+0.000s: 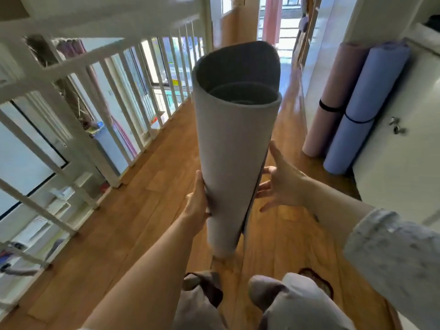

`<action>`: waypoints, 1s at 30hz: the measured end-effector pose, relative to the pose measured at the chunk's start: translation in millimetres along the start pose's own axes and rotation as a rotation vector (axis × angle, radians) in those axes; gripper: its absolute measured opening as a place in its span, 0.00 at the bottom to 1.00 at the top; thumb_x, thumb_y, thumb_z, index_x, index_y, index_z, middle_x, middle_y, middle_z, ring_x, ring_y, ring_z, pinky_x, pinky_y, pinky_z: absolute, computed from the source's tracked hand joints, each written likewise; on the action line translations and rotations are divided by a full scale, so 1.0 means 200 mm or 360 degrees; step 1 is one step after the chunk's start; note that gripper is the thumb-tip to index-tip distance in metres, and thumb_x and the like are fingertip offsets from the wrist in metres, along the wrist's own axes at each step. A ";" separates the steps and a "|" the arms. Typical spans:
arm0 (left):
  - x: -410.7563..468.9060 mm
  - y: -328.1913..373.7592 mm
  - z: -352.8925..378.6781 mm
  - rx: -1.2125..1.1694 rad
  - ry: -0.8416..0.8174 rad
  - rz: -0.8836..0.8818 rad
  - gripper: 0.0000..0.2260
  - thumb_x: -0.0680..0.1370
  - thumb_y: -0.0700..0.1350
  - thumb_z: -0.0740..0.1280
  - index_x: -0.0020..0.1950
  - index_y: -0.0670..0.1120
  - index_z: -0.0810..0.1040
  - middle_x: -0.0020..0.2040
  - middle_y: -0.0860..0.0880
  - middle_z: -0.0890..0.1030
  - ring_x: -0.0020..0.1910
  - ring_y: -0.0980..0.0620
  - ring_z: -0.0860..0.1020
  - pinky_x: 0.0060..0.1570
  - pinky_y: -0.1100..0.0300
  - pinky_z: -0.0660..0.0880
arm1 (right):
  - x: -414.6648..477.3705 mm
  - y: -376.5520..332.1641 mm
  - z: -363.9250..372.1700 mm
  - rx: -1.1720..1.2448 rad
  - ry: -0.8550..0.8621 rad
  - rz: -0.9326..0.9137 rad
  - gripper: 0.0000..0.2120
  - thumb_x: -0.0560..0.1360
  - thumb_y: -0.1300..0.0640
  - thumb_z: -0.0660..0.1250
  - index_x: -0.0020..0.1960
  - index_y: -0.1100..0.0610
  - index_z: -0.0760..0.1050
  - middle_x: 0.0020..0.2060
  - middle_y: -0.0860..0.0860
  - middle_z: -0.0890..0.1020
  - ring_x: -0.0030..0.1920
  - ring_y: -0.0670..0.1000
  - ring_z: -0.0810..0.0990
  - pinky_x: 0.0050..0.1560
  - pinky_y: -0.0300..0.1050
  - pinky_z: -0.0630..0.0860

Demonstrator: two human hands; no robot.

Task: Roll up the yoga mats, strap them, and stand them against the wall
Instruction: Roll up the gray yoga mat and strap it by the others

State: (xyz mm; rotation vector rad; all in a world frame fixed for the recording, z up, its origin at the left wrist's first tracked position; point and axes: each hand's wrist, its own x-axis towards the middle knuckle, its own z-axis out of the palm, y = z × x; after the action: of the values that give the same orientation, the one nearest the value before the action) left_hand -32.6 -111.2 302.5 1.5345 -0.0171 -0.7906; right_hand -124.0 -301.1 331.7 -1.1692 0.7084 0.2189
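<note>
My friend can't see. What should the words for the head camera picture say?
A person holds a rolled grey mat upright above a wooden floor, left hand gripping one side, right hand spread open against the other. A pink mat and a blue mat, rolled and strapped, lean by the white wall on the right.

Strong daylight enters through the window (pixel 287 36) at top centre and through the panes behind the white railing (pixel 71 65) on the left, both blown out to glare. The wooden floor (pixel 154 186) has a soft sheen. The grey rolled mat (pixel 233 151) is shadowed inside its open end. The railing bars bend near the frame edges, and the upper left is smeared, perhaps by motion blur.
</note>
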 end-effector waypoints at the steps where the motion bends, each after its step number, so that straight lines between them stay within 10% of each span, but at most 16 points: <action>1: 0.03 -0.02 0.01 0.0021 -0.0010 0.0014 0.36 0.74 0.73 0.50 0.75 0.53 0.63 0.74 0.50 0.65 0.73 0.46 0.62 0.67 0.35 0.63 | 0.03 0.02 -0.02 0.0017 0.0023 0.0033 0.46 0.63 0.20 0.57 0.70 0.49 0.62 0.67 0.62 0.71 0.66 0.67 0.70 0.64 0.73 0.63; 12: 0.28 -0.02 0.01 0.0266 0.0056 0.0150 0.23 0.78 0.68 0.47 0.65 0.58 0.67 0.67 0.52 0.67 0.63 0.48 0.67 0.59 0.42 0.72 | 0.19 0.01 -0.09 -0.0020 0.0084 0.0019 0.45 0.62 0.25 0.64 0.69 0.52 0.64 0.66 0.57 0.72 0.66 0.62 0.69 0.64 0.65 0.67; 16: 0.32 0.06 -0.03 0.0363 0.0208 0.0205 0.19 0.81 0.59 0.55 0.65 0.49 0.66 0.55 0.48 0.74 0.49 0.51 0.74 0.52 0.52 0.74 | 0.16 -0.11 -0.05 -0.0283 0.0498 -0.0649 0.20 0.77 0.44 0.65 0.66 0.47 0.69 0.62 0.53 0.75 0.59 0.54 0.74 0.56 0.51 0.73; 20: 0.29 0.16 -0.03 0.0474 0.0261 0.0295 0.11 0.81 0.40 0.59 0.63 0.46 0.66 0.48 0.44 0.77 0.41 0.49 0.76 0.44 0.51 0.80 | 0.10 -0.20 0.01 -0.0117 0.0356 -0.0818 0.10 0.81 0.60 0.61 0.59 0.50 0.74 0.52 0.54 0.81 0.50 0.55 0.82 0.46 0.46 0.79; 25: 0.16 0.20 -0.05 0.0441 0.0179 0.0148 0.18 0.83 0.51 0.58 0.70 0.45 0.63 0.55 0.42 0.77 0.49 0.46 0.80 0.44 0.52 0.81 | -0.03 -0.27 0.04 -0.0234 0.0396 -0.0601 0.14 0.82 0.49 0.53 0.56 0.54 0.74 0.53 0.55 0.80 0.55 0.58 0.79 0.55 0.54 0.77; 30: -0.03 0.35 -0.03 0.0421 -0.0114 -0.0003 0.37 0.73 0.72 0.44 0.76 0.51 0.57 0.63 0.42 0.75 0.56 0.41 0.78 0.51 0.49 0.78 | -0.18 -0.38 0.05 -0.0282 0.0143 -0.0449 0.41 0.65 0.23 0.52 0.72 0.42 0.62 0.63 0.54 0.74 0.62 0.63 0.75 0.61 0.66 0.72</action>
State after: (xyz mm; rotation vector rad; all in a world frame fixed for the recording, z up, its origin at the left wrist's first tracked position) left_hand -3.8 -114.1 367.5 1.7543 -0.1792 -0.8707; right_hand -109.6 -315.3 414.0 -1.4402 0.6026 -0.0087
